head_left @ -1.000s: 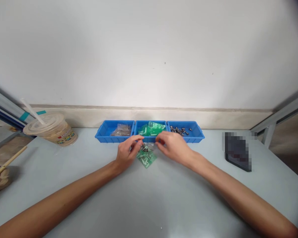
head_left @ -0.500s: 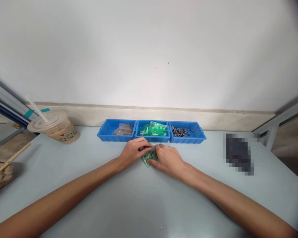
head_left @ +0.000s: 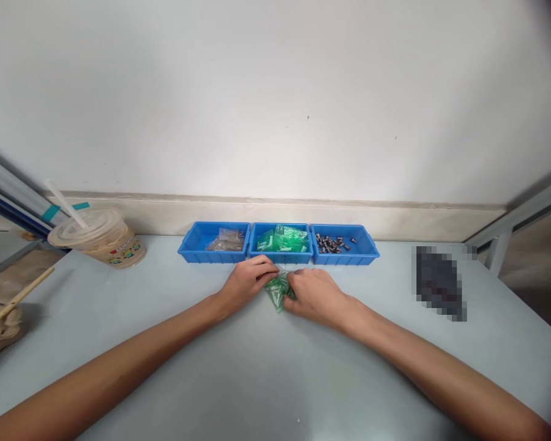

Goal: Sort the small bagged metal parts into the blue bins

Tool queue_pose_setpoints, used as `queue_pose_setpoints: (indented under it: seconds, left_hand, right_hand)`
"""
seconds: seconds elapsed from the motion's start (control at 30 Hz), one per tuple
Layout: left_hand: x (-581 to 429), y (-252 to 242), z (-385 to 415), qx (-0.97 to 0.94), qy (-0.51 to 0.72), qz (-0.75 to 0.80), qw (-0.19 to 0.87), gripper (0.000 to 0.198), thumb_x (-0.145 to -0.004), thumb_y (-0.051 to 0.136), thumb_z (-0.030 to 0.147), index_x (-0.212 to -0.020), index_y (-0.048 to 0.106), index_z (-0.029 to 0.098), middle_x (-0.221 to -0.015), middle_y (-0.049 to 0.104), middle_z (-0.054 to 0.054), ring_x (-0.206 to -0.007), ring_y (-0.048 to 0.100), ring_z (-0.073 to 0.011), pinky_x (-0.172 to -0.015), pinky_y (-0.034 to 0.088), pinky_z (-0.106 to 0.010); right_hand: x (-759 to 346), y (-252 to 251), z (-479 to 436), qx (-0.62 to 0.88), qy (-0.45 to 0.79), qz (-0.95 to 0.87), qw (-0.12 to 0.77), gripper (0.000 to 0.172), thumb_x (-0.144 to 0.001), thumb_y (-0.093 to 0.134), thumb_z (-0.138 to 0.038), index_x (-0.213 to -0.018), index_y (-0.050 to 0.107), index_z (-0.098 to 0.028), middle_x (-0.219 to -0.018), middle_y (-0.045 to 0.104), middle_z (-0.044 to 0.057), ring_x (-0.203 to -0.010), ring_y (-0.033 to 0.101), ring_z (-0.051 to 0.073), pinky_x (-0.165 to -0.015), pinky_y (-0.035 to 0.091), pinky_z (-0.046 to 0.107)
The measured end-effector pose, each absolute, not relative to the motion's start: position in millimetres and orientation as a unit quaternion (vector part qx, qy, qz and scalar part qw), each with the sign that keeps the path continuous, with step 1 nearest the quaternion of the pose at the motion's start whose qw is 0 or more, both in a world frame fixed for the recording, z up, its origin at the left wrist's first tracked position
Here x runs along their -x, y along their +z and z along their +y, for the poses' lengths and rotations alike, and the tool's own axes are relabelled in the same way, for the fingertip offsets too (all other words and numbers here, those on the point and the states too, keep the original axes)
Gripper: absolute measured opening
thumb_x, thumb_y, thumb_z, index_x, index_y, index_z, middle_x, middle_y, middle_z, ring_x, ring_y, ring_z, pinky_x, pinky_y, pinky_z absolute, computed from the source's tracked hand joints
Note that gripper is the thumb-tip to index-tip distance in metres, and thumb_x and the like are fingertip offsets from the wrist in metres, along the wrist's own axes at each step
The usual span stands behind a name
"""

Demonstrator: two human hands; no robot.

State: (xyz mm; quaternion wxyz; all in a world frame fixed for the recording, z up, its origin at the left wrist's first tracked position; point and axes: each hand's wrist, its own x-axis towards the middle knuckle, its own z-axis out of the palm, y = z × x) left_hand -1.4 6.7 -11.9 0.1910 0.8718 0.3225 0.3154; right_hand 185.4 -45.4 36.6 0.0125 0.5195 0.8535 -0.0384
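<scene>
A small green plastic bag (head_left: 277, 294) lies in front of the middle blue bin, between my hands. My left hand (head_left: 248, 280) pinches its upper left edge with thumb and fingers. On the other side my right hand (head_left: 314, 294) is closed on the bag's right part, fingertips bent into it. The left blue bin (head_left: 213, 257) holds clear bags with brownish contents. Green bags (head_left: 290, 237) fill much of the middle blue bin (head_left: 280, 258). Small metal parts (head_left: 331, 244) lie in the right blue bin (head_left: 346, 260).
A lidded drink cup (head_left: 119, 242) with a straw stands at the back left. Near the left edge is a brown object (head_left: 0, 331) with a wooden stick (head_left: 25, 293). A blurred dark object (head_left: 439, 282) lies at the right. A wall rises behind the grey table (head_left: 257, 380).
The bag's lower tip has shifted slightly right, and more of its green surface shows. My right hand has moved slightly right, its thumb drawn in. The left hand still grips the bag.
</scene>
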Motion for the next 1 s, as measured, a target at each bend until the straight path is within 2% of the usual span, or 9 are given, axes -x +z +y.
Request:
queue_pose_setpoints:
  seconds: [0.1, 0.23, 0.43, 0.57, 0.67, 0.73, 0.8, 0.9, 1.0]
  left_hand:
    - [1.4, -12.3, 6.2, -0.870, 0.318, 0.327, 0.186, 0.016, -0.092, 0.055, 0.021, -0.091, 0.070, 0.019, -0.091, 0.067, -0.003, -0.082, 0.062, -0.0133, -0.074, 0.048, -0.022]
    - [1.8, -12.5, 6.1, -0.868, 0.322, 0.332, 0.179, 0.015, -0.091, 0.056, 0.021, -0.097, 0.069, 0.019, -0.093, 0.068, -0.003, -0.084, 0.063, -0.0137, -0.075, 0.050, -0.022]
    - [2.1, -10.2, 4.7, -0.862, 0.353, 0.321, 0.169, 0.019, -0.094, 0.050, 0.019, -0.097, 0.068, 0.019, -0.095, 0.068, -0.004, -0.087, 0.064, -0.0137, -0.078, 0.051, -0.023]
    - [3.4, -6.3, 1.8, -0.856, 0.401, 0.293, 0.143, 0.026, -0.094, 0.043, 0.013, -0.106, 0.066, 0.019, -0.106, 0.066, -0.007, -0.096, 0.063, -0.0148, -0.084, 0.051, -0.025]
    - [3.8, -3.0, -0.5, -0.845, 0.423, 0.285, 0.159, 0.018, -0.092, 0.050, 0.017, -0.102, 0.065, 0.017, -0.108, 0.066, -0.008, -0.086, 0.064, -0.0133, -0.069, 0.052, -0.021]
    - [4.0, -1.7, -1.7, -0.830, 0.434, 0.300, 0.177, 0.011, -0.089, 0.057, 0.023, -0.093, 0.065, 0.017, -0.098, 0.069, -0.006, -0.072, 0.062, -0.0108, -0.057, 0.048, -0.018]
    - [4.5, -1.6, -2.7, -0.811, 0.451, 0.325, 0.181, 0.012, -0.088, 0.061, 0.027, -0.087, 0.065, 0.017, -0.081, 0.069, -0.002, -0.061, 0.057, -0.0089, -0.052, 0.044, -0.017]
    - [5.9, -2.9, -3.7, -0.791, 0.475, 0.346, 0.173, 0.014, -0.086, 0.063, 0.030, -0.084, 0.065, 0.017, -0.069, 0.064, 0.001, -0.053, 0.051, -0.0070, -0.051, 0.042, -0.017]
    - [6.8, -4.0, -3.8, -0.787, 0.473, 0.349, 0.186, 0.015, -0.086, 0.063, 0.030, -0.083, 0.066, 0.016, -0.064, 0.061, 0.002, -0.051, 0.049, -0.0065, -0.049, 0.039, -0.016]
  right_hand:
    - [-184.0, 33.2, -50.4, -0.497, 0.013, 0.867, 0.003, 0.019, -0.081, 0.048, -0.019, -0.080, 0.066, -0.013, -0.075, 0.070, 0.011, -0.061, 0.064, 0.020, -0.048, 0.022, 0.029]
    - [-184.4, 29.3, -51.7, -0.468, 0.039, 0.883, 0.002, 0.018, -0.079, 0.048, -0.010, -0.076, 0.065, -0.013, -0.072, 0.068, 0.010, -0.059, 0.063, 0.020, -0.046, 0.019, 0.030]
    - [-188.6, 36.4, -47.6, -0.469, 0.030, 0.882, -0.039, 0.016, -0.080, 0.050, -0.013, -0.076, 0.066, -0.015, -0.072, 0.068, 0.007, -0.053, 0.057, 0.017, -0.048, 0.018, 0.031]
    - [-196.4, 52.2, -42.8, -0.476, -0.027, 0.869, -0.133, 0.012, -0.079, 0.054, -0.016, -0.070, 0.062, -0.017, -0.068, 0.064, 0.002, -0.054, 0.051, 0.013, -0.051, 0.023, 0.028]
    - [-202.2, 59.5, -36.3, -0.453, -0.130, 0.855, -0.218, 0.011, -0.075, 0.056, -0.012, -0.067, 0.058, -0.018, -0.064, 0.058, -0.002, -0.055, 0.047, 0.010, -0.054, 0.030, 0.024]
    - [-202.8, 56.8, -33.0, -0.427, -0.203, 0.835, -0.280, 0.011, -0.076, 0.055, -0.010, -0.069, 0.058, -0.018, -0.065, 0.057, -0.003, -0.057, 0.048, 0.010, -0.056, 0.033, 0.022]
    - [-200.4, 47.9, -32.6, -0.417, -0.246, 0.800, -0.354, 0.014, -0.084, 0.051, -0.013, -0.072, 0.057, -0.018, -0.067, 0.056, -0.002, -0.060, 0.049, 0.010, -0.058, 0.036, 0.022]
    - [-194.0, 28.6, -36.2, -0.406, -0.256, 0.748, -0.458, 0.028, -0.097, 0.036, -0.023, -0.082, 0.059, -0.018, -0.071, 0.055, 0.000, -0.066, 0.050, 0.013, -0.065, 0.040, 0.025]
    - [-189.6, 11.8, -39.5, -0.357, -0.232, 0.759, -0.493, 0.023, -0.096, 0.042, -0.032, -0.097, 0.060, -0.018, -0.079, 0.057, 0.003, -0.071, 0.052, 0.015, -0.067, 0.042, 0.028]
